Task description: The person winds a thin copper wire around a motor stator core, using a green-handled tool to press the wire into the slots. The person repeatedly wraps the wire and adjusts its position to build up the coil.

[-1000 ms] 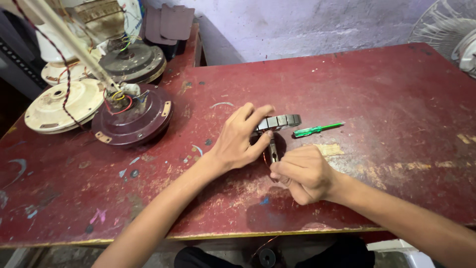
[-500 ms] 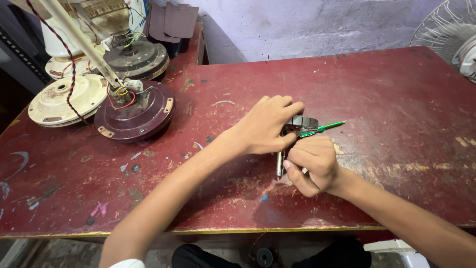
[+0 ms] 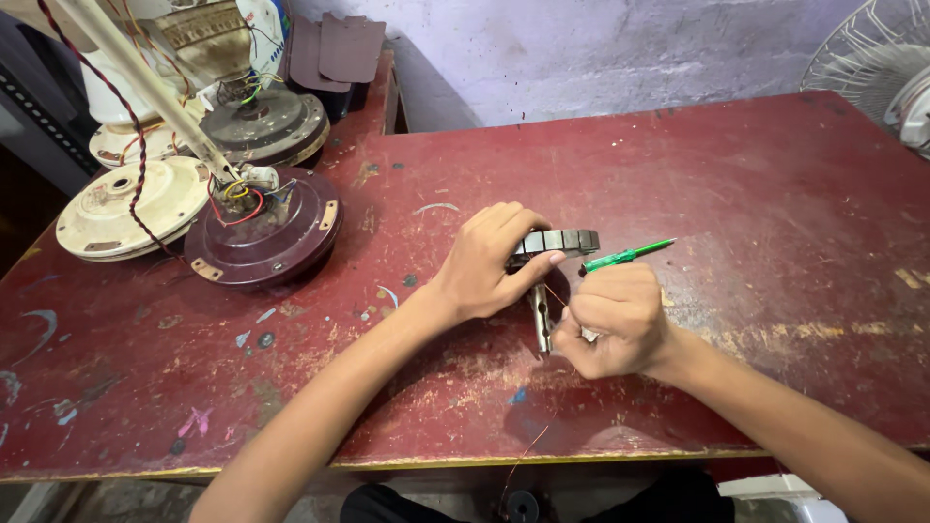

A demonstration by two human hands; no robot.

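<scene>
Gripping at frame centre: your left hand (image 3: 489,260) clasps a dark slotted stator core (image 3: 562,242) with its metal shaft (image 3: 542,320); your right hand (image 3: 615,320) is fisted around thin copper wire (image 3: 554,295). Green screwdriver (image 3: 625,256) just beside, on the red table (image 3: 775,174). Maroon fan motor housing (image 3: 262,232), upper left.

A dark, ring-shaped stator core (image 3: 560,242) with a slotted metal rim sits near the middle of the worn red surface (image 3: 736,184), tilted up on its edge. A short grey metal shaft (image 3: 542,318) sticks out of it toward the near side. A thin copper wire (image 3: 555,294) runs from the core rightward. Just right of the core lies a green-handled screwdriver (image 3: 625,256), pointing right and slightly far.
</scene>
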